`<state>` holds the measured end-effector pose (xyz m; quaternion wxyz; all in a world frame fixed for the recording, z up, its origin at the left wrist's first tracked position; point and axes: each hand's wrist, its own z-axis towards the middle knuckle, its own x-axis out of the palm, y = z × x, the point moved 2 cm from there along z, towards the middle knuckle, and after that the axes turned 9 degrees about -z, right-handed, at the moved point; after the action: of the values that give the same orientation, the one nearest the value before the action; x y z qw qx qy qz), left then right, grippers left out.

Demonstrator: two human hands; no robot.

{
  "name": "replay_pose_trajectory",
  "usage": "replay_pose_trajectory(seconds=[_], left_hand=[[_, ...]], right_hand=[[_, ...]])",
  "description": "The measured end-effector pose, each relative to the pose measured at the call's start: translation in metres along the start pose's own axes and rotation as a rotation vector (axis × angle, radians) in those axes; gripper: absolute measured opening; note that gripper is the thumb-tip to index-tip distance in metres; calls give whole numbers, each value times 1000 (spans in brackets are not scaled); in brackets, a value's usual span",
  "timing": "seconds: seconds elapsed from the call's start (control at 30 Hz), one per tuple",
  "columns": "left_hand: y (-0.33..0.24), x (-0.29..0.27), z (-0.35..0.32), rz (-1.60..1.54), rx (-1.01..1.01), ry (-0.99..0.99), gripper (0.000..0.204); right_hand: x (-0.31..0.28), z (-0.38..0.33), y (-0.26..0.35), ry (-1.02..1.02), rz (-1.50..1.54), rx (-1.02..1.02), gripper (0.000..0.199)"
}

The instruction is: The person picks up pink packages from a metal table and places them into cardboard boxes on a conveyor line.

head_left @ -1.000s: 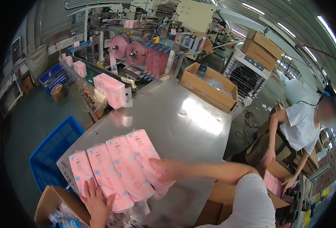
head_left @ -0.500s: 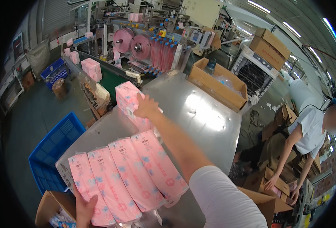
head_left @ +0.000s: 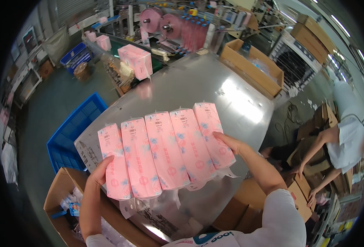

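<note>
Several long pink wrapped packs (head_left: 165, 150) lie side by side in a row on the steel table (head_left: 198, 86). My left hand (head_left: 100, 172) grips the leftmost pack at its near end. My right hand (head_left: 230, 143) presses flat against the rightmost pack, so the row is squeezed between both hands. Another pink bundle (head_left: 137, 61) stands at the table's far left edge, next to the conveyor.
A blue crate (head_left: 73, 131) sits on the floor left of the table. An open carton with small packets (head_left: 66, 201) is below my left arm. A long open carton (head_left: 254, 68) lies at the table's far right. Another person (head_left: 346, 140) bends over boxes at right.
My right hand came back from the far pink bundle and now presses on the right end of the row. The row of packs looks pushed closer together.
</note>
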<state>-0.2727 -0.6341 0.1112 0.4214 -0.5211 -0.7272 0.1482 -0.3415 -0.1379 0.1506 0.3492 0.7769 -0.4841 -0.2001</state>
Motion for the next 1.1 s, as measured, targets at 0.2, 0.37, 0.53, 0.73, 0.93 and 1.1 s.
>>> replay_pose_trajectory(seconds=[0.2,0.37,0.53,0.73,0.93,1.1], left_hand=[[17,93,-14,15,28,88,51],[50,207,-48,185,253,420,48],[200,300,-51,290,-141,744,55],[375,316,-31,718,-355,501,57],[355,366,-38,990,-171,834,56],[372,393,-45,1761,598,1064,71]], right_hand=[[-31,-152,-70,-296,233,-67,62],[-64,-352,-161,-555,331,-298,37],[-10,-513,-330,-851,522,-194,55],[74,-447,-534,-1154,343,428,47],[63,-443,-500,-982,-208,421,62],[49,-416,-429,-897,-478,511,90]])
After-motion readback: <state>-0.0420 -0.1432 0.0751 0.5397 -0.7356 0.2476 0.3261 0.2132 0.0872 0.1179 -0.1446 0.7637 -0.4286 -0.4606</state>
